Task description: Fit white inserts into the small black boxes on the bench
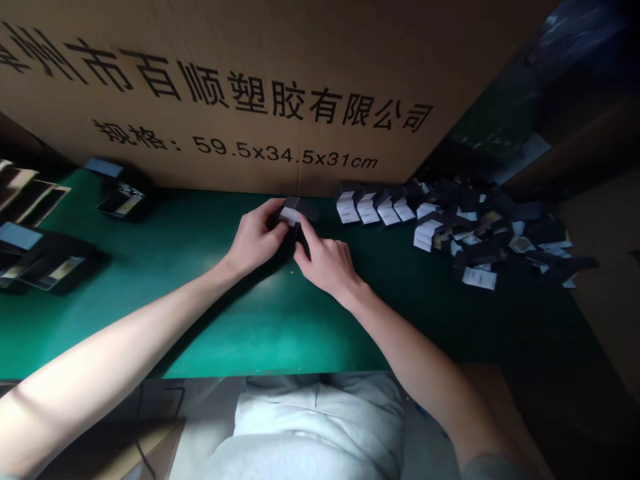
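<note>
My left hand (257,235) is closed on a small black box (303,205) with a white inner piece, its thumb on the near side. From the right, my right hand (327,260) reaches in: the index finger is stretched out onto the white piece (290,213), the thumb stands apart below it, and the other fingers are curled. The box's underside is hidden by my hands. Just right of it, a short row of similar black pieces with folded white inserts (369,207) stands on the green table (250,320).
A big printed cardboard carton (280,40) walls off the table's back. A loose heap of black and white pieces (487,233) lies to the right. At left are open black boxes (55,263), another black box (120,197) and stacked strips (30,193). The table's front edge is near my lap.
</note>
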The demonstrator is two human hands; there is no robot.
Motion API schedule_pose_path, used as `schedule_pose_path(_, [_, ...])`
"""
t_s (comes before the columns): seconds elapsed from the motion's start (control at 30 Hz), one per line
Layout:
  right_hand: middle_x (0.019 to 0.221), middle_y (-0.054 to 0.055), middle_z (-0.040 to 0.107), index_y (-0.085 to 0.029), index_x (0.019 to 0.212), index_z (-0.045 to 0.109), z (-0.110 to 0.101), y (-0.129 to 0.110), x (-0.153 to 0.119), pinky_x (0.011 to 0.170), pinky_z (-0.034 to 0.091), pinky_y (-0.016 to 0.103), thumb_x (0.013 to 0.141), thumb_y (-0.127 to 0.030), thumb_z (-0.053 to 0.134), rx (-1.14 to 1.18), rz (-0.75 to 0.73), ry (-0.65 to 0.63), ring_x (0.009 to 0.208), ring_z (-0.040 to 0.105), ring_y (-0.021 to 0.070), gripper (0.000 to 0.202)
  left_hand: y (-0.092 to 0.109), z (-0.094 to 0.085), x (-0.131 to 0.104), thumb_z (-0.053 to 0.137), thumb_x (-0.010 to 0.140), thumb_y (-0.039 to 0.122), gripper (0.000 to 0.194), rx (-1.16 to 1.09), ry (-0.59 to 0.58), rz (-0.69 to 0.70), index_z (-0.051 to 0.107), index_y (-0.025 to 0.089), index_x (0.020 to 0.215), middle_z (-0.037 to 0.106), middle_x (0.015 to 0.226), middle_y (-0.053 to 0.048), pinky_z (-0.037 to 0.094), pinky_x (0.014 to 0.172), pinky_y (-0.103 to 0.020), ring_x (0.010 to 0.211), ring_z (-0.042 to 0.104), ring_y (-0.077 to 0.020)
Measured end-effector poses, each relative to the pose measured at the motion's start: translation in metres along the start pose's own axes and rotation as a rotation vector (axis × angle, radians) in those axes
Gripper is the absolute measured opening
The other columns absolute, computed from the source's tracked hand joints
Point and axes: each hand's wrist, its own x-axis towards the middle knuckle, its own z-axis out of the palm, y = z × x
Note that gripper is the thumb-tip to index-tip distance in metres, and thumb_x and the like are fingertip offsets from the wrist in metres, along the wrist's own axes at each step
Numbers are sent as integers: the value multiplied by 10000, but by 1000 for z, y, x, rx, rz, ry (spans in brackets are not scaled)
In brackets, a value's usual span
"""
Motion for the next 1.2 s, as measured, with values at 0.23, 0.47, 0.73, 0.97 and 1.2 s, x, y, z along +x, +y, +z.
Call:
schedule_pose_path(0.23, [1121,112,834,-190,1760,163,1,1,0,877,598,349,1116,-364,333,-8,-5,3,963,803,271,688,-1,0,0,631,816,252,469,17,-22,47,739,122,1253,801,1106,-97,593,807,-344,968,722,-268])
schedule_pose_path(0.47, [1111,112,835,-171,1765,100,-1,1,0,867,595,345,1116,-358,338,10,-13,0,996,802,279,716,3,0,-2,643,811,242,472,12,-24,6,745,138,1261,810,1119,-94,590,792,-334,951,726,-258])
schedule_pose_path(0.73, [1100,126,833,-149,1761,95,0,0,0,869,595,343,1117,-365,328,-2,-6,-2,979,799,271,718,2,0,-1,648,796,246,478,8,-25,-4,748,148,1253,807,1105,-90,587,795,-335,951,723,-256])
schedule_pose_path(0.97, [1121,110,833,-194,1765,103,-5,-1,0,904,589,356,1105,-408,367,41,16,-23,990,799,280,742,3,0,-1,641,790,252,470,15,-30,-9,761,154,1233,805,1079,-83,576,775,-333,922,710,-255])
schedule_pose_path(1.2, [1147,119,829,-203,1766,96,-9,-1,0,912,584,359,1113,-410,360,55,18,-43,1020,796,283,734,3,-1,0,643,794,265,469,32,-30,-20,749,151,1237,809,1102,-82,573,787,-327,960,726,-260])
